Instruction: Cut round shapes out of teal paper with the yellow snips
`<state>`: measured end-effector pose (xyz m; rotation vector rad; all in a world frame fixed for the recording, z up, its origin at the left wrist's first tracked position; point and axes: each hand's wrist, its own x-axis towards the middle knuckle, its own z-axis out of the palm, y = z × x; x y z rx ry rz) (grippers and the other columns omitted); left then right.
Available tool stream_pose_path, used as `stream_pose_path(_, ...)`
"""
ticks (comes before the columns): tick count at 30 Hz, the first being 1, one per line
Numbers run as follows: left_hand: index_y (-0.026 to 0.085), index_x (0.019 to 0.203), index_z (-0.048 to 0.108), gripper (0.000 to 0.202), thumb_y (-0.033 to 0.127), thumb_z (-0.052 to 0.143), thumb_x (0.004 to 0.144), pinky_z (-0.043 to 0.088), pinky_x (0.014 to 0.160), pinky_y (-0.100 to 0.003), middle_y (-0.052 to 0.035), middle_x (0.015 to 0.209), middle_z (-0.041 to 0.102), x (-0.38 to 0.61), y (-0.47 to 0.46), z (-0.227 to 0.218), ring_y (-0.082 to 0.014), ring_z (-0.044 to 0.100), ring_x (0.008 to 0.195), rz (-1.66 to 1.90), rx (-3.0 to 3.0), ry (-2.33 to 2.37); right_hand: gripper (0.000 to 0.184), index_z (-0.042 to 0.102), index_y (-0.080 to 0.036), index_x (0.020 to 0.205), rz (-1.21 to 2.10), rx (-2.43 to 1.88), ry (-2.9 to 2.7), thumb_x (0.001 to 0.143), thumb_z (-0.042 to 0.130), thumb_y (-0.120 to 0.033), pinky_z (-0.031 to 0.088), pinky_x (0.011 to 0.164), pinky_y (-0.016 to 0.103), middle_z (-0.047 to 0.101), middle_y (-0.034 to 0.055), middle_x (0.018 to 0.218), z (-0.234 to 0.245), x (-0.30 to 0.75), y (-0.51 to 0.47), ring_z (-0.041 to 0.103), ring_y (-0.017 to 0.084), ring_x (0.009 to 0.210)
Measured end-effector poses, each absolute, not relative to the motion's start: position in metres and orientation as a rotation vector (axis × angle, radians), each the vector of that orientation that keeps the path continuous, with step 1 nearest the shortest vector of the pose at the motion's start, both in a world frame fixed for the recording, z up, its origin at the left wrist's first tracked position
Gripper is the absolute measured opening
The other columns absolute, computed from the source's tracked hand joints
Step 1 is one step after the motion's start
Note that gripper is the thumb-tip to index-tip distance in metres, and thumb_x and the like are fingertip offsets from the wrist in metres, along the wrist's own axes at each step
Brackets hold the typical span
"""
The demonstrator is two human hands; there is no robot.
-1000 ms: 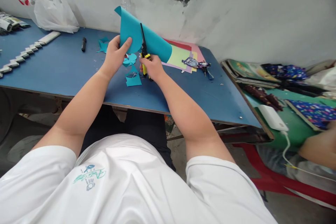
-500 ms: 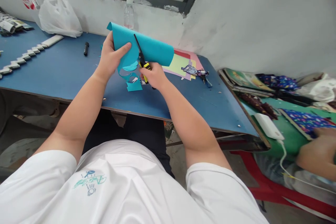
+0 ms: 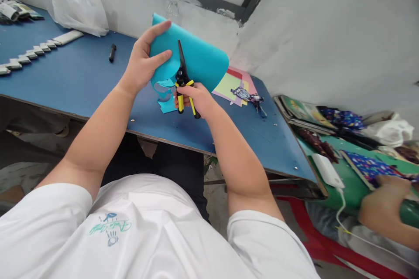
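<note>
My left hand [image 3: 142, 59] grips the left end of a curled blue sheet of paper [image 3: 203, 56], thumb in front and fingers at its upper edge. My right hand [image 3: 198, 98] is wrapped round the yellow-and-black handles of a pair of scissors [image 3: 182, 69]. The handles stand apart, and the dark blades point up against the paper beside my left thumb. A curved cut edge shows left of the blades. Below, blue paper offcuts [image 3: 167, 104] rest on the table, partly hidden behind the paper and scissors.
On the blue table [image 3: 108, 91] lie a black marker [image 3: 112, 52], coloured paper sheets [image 3: 229, 85] and a folded paper strip [image 3: 36, 51]. A plastic bag [image 3: 80, 8] and a clear bottle [image 3: 173, 6] stand by the wall. At right, another person's hand [image 3: 382, 205] is over a green table.
The scissor handles have spread apart. My left fingers have come up over the paper's top edge, and the paper is tilted more. The view has shifted slightly.
</note>
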<state>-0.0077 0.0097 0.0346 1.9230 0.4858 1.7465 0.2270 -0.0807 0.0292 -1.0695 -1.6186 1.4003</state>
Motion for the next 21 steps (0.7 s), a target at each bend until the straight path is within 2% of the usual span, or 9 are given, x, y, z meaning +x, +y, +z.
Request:
stream_pose_path(2,0.049,0.138,0.089,0.056,0.061,0.097,0.085,0.072,0.113,-0.064,0.0052,0.143,0.088,-0.007,0.011,0.034,-0.043,0.079,0.143,1.763,1.839,0.489,0.05,0.078,-0.024,0.087,1.451,-1.062,-1.609,0.084,0.098,-0.07,0.073,0.082,0.04,0.082,0.0094,0.086,0.029,0.227,-0.081,0.082,0.027,0.08)
stream_pose_path(3,0.048,0.135,0.091,0.053,0.059,0.099,0.083,0.072,0.115,-0.065,0.0052,0.141,0.089,-0.006,0.01,0.034,-0.0436,0.079,0.144,1.754,1.814,0.487,0.051,0.078,-0.024,0.089,1.47,-1.056,-1.605,0.084,0.097,-0.071,0.074,0.083,0.041,0.082,0.0098,0.087,0.028,0.227,-0.081,0.083,0.028,0.081)
stream_pose_path(8,0.048,0.132,0.091,0.06,0.057,0.109,0.076,0.068,0.128,-0.064,0.009,0.144,0.089,-0.01,0.004,0.04,-0.0411,0.078,0.146,1.651,1.815,0.454,0.052,0.077,-0.025,0.09,1.467,-1.035,-1.612,0.087,0.097,-0.074,0.075,0.086,0.044,0.082,0.0112,0.09,0.025,0.226,-0.079,0.084,0.03,0.085)
stream_pose_path(10,0.045,0.132,0.092,0.061,0.056,0.111,0.075,0.066,0.132,-0.064,0.0074,0.145,0.088,-0.012,0.003,0.041,-0.0415,0.078,0.148,1.626,1.833,0.454,0.052,0.076,-0.026,0.087,1.46,-1.029,-1.609,0.086,0.099,-0.073,0.075,0.086,0.044,0.081,0.0113,0.089,0.025,0.226,-0.08,0.083,0.03,0.084)
stream_pose_path(14,0.039,0.135,0.093,0.064,0.057,0.108,0.075,0.064,0.135,-0.067,0.0023,0.143,0.088,-0.013,0.001,0.042,-0.0453,0.077,0.154,1.633,1.872,0.472,0.05,0.076,-0.025,0.085,1.431,-1.034,-1.606,0.087,0.101,-0.067,0.076,0.088,0.044,0.081,0.0104,0.088,0.028,0.226,-0.083,0.08,0.028,0.084)
stream_pose_path(18,0.038,0.134,0.094,0.059,0.051,0.105,0.077,0.063,0.137,-0.067,0.001,0.144,0.088,-0.013,-0.006,0.044,-0.0467,0.075,0.156,1.637,1.879,0.48,0.045,0.075,-0.025,0.084,1.385,-1.041,-1.61,0.089,0.1,-0.061,0.075,0.083,0.042,0.08,0.0091,0.085,0.029,0.225,-0.084,0.079,0.026,0.082)
stream_pose_path(21,0.039,0.136,0.095,0.056,0.052,0.102,0.082,0.063,0.136,-0.068,0.0031,0.146,0.088,-0.014,-0.007,0.045,-0.0457,0.075,0.156,1.651,1.912,0.463,0.039,0.075,-0.025,0.083,1.336,-1.048,-1.626,0.091,0.096,-0.056,0.072,0.078,0.039,0.081,0.0087,0.085,0.026,0.225,-0.082,0.079,0.026,0.082)
